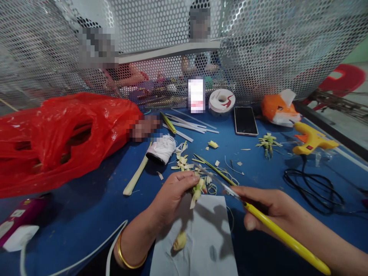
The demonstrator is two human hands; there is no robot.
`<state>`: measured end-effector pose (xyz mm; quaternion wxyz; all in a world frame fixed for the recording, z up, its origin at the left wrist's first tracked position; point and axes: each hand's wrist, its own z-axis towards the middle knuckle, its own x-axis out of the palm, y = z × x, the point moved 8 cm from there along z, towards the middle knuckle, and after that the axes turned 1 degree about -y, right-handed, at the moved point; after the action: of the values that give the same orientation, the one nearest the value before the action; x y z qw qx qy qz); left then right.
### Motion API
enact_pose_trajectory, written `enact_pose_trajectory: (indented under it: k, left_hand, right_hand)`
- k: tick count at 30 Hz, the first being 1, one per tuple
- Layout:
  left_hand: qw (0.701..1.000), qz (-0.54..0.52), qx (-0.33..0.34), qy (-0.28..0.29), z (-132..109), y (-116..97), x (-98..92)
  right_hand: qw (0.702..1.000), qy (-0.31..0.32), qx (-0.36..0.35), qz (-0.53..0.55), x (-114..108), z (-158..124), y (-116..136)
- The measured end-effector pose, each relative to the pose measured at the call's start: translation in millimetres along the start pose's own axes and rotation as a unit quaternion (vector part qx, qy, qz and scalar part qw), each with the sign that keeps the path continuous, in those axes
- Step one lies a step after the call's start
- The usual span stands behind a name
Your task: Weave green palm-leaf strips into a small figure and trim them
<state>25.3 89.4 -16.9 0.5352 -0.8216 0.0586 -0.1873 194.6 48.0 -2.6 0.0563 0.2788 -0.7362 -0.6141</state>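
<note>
My left hand [172,193], with a gold bangle at the wrist, is closed on a small pale green plant piece [197,188] above a white sheet [212,230]. My right hand [266,203] is closed on a knife with a long yellow handle [287,237]. Its thin blade points up and left, just over the plant piece. A pale yellow-green bud [180,240] lies on the sheet. Plant scraps [183,163] and a thin green stem [215,168] are scattered beyond my hands.
A red plastic bag [71,153] fills the left. A thread spool [162,149], ribbon roll [221,101], dark phone [245,120] and yellow glue gun [314,138] lie farther back. People sit behind the perforated screen [161,23]. A black cable [310,188] coils at right.
</note>
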Motion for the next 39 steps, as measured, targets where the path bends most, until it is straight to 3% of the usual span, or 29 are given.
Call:
enact_pose_trajectory:
  k: [3,5,7,10,16,19,22,25,28,31,35,39]
  left_hand:
    - [0.999,-0.008,0.019,-0.027,2,-1,-2.6]
    - [0.998,-0.037,0.014,-0.052,3,1,-5.0]
    - [0.994,-0.077,-0.001,-0.073,3,4,-6.6]
    - [0.989,-0.117,-0.006,-0.09,1,5,-7.1]
    - [0.988,-0.094,0.029,-0.121,-3,-1,-10.8]
    - [0.984,-0.077,0.057,-0.148,-6,-4,-13.3]
    - [0.981,-0.062,0.083,-0.163,-9,-7,-12.0]
    - [0.981,-0.047,0.1,-0.16,-10,-8,-7.5]
    - [0.982,-0.017,0.116,-0.147,-10,-8,-2.5]
    - [0.982,0.013,0.127,-0.138,-11,-9,-0.5]
    - [0.983,-0.003,0.138,-0.123,-10,-12,-0.6]
    - [0.989,-0.035,0.11,-0.096,-7,-7,1.7]
  right_hand:
    - [0.981,-0.148,-0.023,-0.121,-30,-1,-3]
    - [0.932,-0.245,-0.011,-0.268,-50,-3,-6]
    - [0.863,-0.301,0.015,-0.405,-62,-3,-10]
    - [0.801,-0.302,0.032,-0.516,-65,5,-16]
    - [0.762,-0.267,0.015,-0.59,-64,10,-10]
    - [0.786,-0.307,-0.032,-0.535,-67,2,8]
    - [0.872,-0.35,-0.096,-0.328,-65,-3,21]
    - [0.961,-0.273,-0.028,-0.028,-43,13,3]
    - [0.963,-0.185,0.039,0.191,-8,29,-5]
    - [0.948,-0.148,0.055,0.276,11,38,2]
    - [0.939,-0.156,0.042,0.304,16,44,10]
    - [0.952,-0.171,0.011,0.253,16,43,12]
